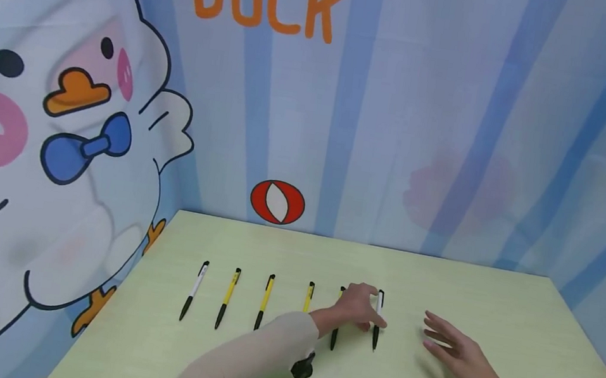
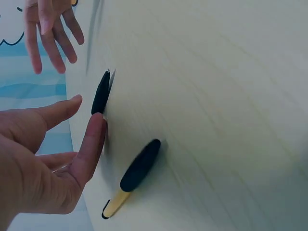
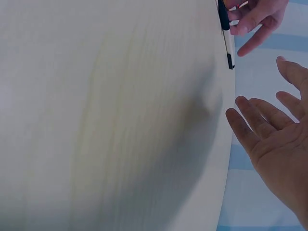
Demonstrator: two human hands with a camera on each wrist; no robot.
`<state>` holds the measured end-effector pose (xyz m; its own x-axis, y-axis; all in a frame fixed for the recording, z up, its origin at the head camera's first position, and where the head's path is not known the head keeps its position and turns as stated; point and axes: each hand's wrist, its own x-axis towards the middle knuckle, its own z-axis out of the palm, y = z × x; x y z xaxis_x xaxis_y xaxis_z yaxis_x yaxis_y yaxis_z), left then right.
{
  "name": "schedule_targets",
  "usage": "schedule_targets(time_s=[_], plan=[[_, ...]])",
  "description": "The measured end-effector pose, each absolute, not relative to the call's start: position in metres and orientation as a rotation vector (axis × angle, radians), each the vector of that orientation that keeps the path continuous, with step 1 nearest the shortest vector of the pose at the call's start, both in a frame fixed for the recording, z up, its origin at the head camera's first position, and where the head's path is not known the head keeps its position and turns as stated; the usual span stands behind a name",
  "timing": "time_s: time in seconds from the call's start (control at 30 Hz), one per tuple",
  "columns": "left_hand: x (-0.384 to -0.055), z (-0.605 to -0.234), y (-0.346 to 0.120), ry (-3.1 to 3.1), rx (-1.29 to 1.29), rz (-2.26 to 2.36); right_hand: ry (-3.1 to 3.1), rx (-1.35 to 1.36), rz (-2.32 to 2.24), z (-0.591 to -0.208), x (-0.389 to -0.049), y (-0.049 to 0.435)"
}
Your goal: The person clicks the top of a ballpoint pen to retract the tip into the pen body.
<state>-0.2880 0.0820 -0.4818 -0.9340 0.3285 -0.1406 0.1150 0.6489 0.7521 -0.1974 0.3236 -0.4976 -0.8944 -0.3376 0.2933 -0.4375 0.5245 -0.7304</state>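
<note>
Several pens lie spaced out in a row on the table, their black grips toward me. My left hand [image 1: 357,304] reaches over the right end of the row. Its spread fingers are at the rightmost white pen [image 1: 375,336]; in the left wrist view one fingertip meets this pen at its black grip [image 2: 100,94], while the thumb stands apart. Beneath the hand, partly covered, lies a yellow pen [image 2: 139,166]. To the right, my right hand [image 1: 459,356] hovers above the table with fingers extended, holding nothing.
Further left in the row are a white pen [image 1: 194,290] and yellow pens [image 1: 228,297], one partly behind my left sleeve [image 1: 251,361]. The pale table [image 1: 495,304] ends at a blue striped backdrop [image 1: 301,118] with a printed duck.
</note>
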Motion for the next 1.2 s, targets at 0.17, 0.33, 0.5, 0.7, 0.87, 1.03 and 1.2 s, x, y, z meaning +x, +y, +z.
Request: schedule_targets(time_s=[0.17,0.33,0.5,0.7,0.87,1.03,1.2], plan=[[-0.290,-0.476,0.095,2.759,0.411,0.889,-2.671,0.622,1.299,-0.499,-0.191,0.326],[-0.289,-0.470,0.100,2.687,0.358,0.869,-2.641,0.624,1.318,-0.503,-0.189,0.329],[-0.289,-0.476,0.100,2.714,0.386,0.829,-2.632,0.622,1.295,-0.503,-0.189,0.330],[-0.282,-0.485,0.084,2.758,0.538,0.914,-2.643,0.616,1.315,-0.504,-0.186,0.328],[-0.267,-0.481,0.067,2.520,0.530,1.259,-2.648,0.619,1.355,-0.502,-0.184,0.328],[-0.257,-0.468,0.053,2.433,0.593,1.338,-2.650,0.619,1.364,-0.501,-0.184,0.326],[-0.247,-0.455,0.034,2.466,0.601,1.336,-2.656,0.618,1.401,-0.499,-0.184,0.321]])
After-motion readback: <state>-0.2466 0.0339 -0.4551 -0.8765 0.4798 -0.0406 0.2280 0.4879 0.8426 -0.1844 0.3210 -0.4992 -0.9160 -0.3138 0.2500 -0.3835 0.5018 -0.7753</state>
